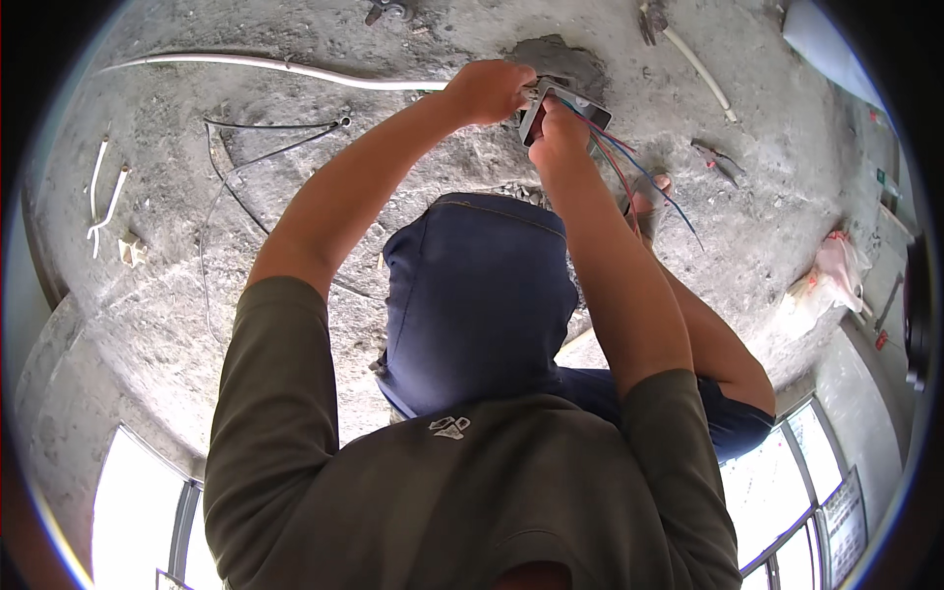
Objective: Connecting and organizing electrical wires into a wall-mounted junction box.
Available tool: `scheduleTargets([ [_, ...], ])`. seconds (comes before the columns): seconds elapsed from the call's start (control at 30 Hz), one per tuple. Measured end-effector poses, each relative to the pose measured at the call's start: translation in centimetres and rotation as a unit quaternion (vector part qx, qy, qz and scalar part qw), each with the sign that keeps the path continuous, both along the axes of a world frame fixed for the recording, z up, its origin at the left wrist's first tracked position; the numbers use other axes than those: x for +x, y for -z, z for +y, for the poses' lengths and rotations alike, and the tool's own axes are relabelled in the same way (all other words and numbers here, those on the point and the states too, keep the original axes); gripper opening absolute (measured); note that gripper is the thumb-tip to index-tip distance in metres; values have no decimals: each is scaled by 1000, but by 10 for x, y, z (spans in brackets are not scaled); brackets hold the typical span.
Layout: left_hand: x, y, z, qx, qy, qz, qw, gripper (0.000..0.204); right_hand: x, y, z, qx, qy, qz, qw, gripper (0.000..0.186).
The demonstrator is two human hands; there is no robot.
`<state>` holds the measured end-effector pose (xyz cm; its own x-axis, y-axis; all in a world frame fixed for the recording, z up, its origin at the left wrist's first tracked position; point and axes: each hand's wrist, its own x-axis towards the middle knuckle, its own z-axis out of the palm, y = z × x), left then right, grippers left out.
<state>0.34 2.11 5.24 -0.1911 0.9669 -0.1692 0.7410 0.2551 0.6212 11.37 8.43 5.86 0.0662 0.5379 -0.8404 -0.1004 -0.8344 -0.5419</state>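
Note:
A small grey electrical junction box (596,114) is held up at the far middle, above a wet-looking dark patch on the floor. My left hand (489,91) is closed at the box's left side, by the end of a white conduit pipe (364,83); its fingertips are partly hidden, so what they pinch does not show clearly. My right hand (560,136) grips the box's near wall, its fingers reaching into the opening. From the box, red and blue wires (669,200) trail out to the right, past my right forearm.
A hammer (698,71) lies at the far right, with pliers (718,160) nearer. Black cable (258,126) and white pipe offcuts (110,202) lie on the left. A plastic bag (831,275) rests at right. My bent knee (482,295) rises below my hands.

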Motion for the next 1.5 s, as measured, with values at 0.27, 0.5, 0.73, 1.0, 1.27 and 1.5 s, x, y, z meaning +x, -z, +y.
scheduleTargets([
  [0.27, -11, -3, 10, -135, 21, -161, 978, 37, 4, 2, -1, 16, -30, 5, 999, 26],
  [0.5, 10, 13, -10, 3, -10, -36, 999, 43, 6, 1, 1, 6, -35, -8, 999, 10],
  [0.73, 13, 16, -12, 68, -41, 6, 997, 26, 9, 22, 5, -22, -62, 17, 998, 10],
  [1.0, -14, 1, 13, -114, 54, -127, 984, 26, 27, 68, 0, 112, -154, -5, 982, 15],
  [1.27, 5, 13, -4, 7, 4, -63, 998, 29, 15, 18, 1, 9, -52, 50, 997, 19],
  [1.5, 12, 16, -15, 92, -5, 58, 994, 30, 6, 6, -2, 18, -7, 19, 1000, 16],
])
